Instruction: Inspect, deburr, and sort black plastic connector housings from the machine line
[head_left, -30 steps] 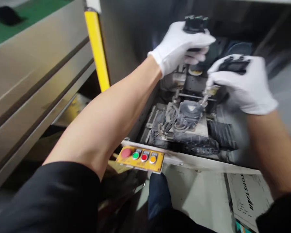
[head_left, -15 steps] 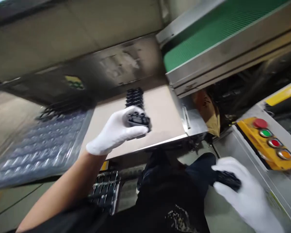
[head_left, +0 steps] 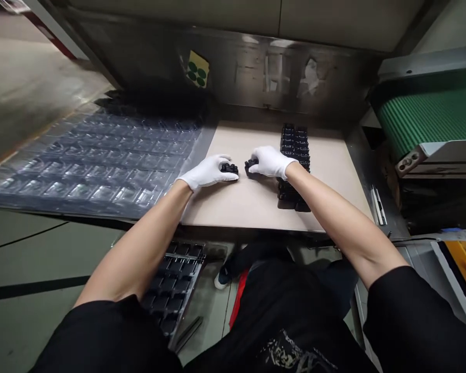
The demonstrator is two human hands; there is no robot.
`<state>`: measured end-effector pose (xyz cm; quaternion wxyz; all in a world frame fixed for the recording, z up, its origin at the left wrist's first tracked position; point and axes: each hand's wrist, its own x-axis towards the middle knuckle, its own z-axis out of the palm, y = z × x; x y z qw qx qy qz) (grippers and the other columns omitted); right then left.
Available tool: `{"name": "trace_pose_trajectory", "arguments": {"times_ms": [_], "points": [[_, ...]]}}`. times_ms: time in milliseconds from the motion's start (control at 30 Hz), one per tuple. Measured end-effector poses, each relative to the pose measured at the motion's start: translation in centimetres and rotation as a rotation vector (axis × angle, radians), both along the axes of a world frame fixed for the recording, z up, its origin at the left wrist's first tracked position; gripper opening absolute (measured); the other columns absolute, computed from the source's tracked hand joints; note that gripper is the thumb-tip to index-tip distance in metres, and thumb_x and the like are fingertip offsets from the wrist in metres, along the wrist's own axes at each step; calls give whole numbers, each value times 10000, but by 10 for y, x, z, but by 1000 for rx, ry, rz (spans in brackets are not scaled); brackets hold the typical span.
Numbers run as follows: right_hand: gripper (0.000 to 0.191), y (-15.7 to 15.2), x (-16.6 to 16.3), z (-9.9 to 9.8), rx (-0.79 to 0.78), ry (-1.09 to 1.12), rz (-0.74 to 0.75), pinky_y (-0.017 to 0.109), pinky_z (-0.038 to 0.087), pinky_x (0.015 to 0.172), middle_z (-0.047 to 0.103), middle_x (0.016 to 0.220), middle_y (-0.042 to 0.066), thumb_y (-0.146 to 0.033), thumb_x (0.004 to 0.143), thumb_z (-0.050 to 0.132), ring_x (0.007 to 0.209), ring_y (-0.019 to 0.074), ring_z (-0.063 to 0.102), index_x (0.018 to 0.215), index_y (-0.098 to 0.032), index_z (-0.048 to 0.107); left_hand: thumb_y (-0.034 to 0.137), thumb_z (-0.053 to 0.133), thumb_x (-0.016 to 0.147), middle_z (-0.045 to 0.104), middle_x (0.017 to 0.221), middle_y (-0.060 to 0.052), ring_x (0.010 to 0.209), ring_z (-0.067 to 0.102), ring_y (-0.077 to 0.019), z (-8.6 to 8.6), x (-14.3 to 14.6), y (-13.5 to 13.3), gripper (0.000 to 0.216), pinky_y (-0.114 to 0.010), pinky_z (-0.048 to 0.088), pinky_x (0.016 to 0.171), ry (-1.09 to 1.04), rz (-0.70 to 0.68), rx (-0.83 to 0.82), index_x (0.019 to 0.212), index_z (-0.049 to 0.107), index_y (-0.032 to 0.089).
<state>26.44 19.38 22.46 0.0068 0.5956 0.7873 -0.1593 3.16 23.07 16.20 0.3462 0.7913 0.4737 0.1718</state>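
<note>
White gloves cover both of my hands. My left hand (head_left: 208, 172) grips a small black plastic part (head_left: 229, 169) with raised round knobs, low over the beige board (head_left: 248, 207). Facing it across a narrow gap, my right hand (head_left: 271, 161) is closed on a second black part (head_left: 249, 165), partly hidden by the fingers. Two columns of similar black parts (head_left: 295, 142) stand on the board, partly behind my right wrist and forearm.
Clear plastic trays with moulded pockets (head_left: 101, 166) lie to the left. A green ribbed conveyor belt (head_left: 431, 114) runs at the right. White pen-like tools (head_left: 378, 204) rest beside the board. Below the table is a tray of black parts (head_left: 174, 282).
My right hand has come up from beside the control box to the board, still holding a black part. The left has kept its part and lowered it. The view has swung left.
</note>
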Motion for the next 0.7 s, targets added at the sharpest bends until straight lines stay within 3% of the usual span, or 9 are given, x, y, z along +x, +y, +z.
{"name": "trace_pose_trajectory", "arguments": {"times_ms": [100, 233, 333, 400, 433, 500, 567, 633, 700], "points": [[209, 12, -11, -8, -64, -58, 14, 379, 551, 883, 810, 1134, 166, -276, 947, 733, 1041, 323, 744, 1092, -142, 800, 751, 827, 611, 549, 1636, -165, 1505, 520, -434, -12, -5, 17, 799, -462, 402, 1292, 52, -46, -23, 1173, 802, 184], [387, -9, 3, -5, 14, -32, -7, 480, 519, 1061, 752, 1348, 179, -323, 997, 677, 1230, 365, 692, 1335, -143, 733, 710, 867, 645, 600, 1569, -178, 1454, 562, -414, -13, -12, 9, 847, -498, 421, 1276, 8, -61, 8, 1286, 749, 170], [401, -62, 46, -1, 308, 113, -14, 513, 458, 1162, 707, 1440, 145, -301, 1027, 634, 1324, 351, 633, 1401, -171, 697, 647, 870, 761, 678, 1435, -168, 1372, 600, -393, -5, 0, -30, 764, -557, 443, 1241, -144, 110, 220, 1356, 702, 200], [302, -108, 79, -6, 496, 192, -50, 517, 485, 1111, 762, 1289, 121, -315, 1041, 616, 1213, 339, 662, 1288, -206, 752, 597, 812, 875, 678, 1419, -174, 1391, 571, -402, 0, 25, -69, 616, -596, 411, 1249, -191, 160, 402, 1357, 704, 230], [281, -130, 93, -12, 549, 198, -89, 525, 502, 1065, 774, 1197, 118, -344, 1044, 620, 1146, 342, 668, 1252, -224, 765, 574, 794, 907, 665, 1440, -180, 1418, 546, -416, 2, 41, -89, 566, -619, 387, 1255, -174, 114, 463, 1357, 707, 242], [332, -165, 110, -28, 579, 146, -155, 547, 516, 984, 762, 1123, 137, -421, 1021, 669, 1074, 367, 655, 1282, -238, 760, 525, 801, 918, 591, 1557, -190, 1501, 462, -461, 2, 78, -123, 538, -678, 324, 1267, -86, -38, 519, 1371, 701, 253], [448, -186, 113, -47, 536, 56, -169, 558, 517, 933, 740, 1192, 177, -461, 993, 717, 1068, 393, 644, 1370, -220, 727, 451, 809, 921, 493, 1664, -197, 1565, 376, -496, -3, 109, -145, 502, -721, 275, 1265, 14, -128, 529, 1366, 699, 246], [486, -195, 108, -65, 496, -6, -166, 552, 517, 911, 711, 1292, 208, -449, 994, 727, 1096, 405, 646, 1407, -194, 704, 392, 802, 928, 459, 1690, -214, 1571, 363, -508, -11, 126, -154, 436, -733, 275, 1251, 71, -111, 528, 1322, 714, 226], [447, -198, 102, -80, 507, 3, -192, 543, 517, 919, 697, 1346, 218, -413, 1009, 713, 1145, 410, 649, 1389, -176, 706, 395, 805, 924, 518, 1638, -227, 1522, 428, -513, -19, 130, -158, 378, -729, 313, 1227, 73, -53, 507, 1250, 741, 215]]}}
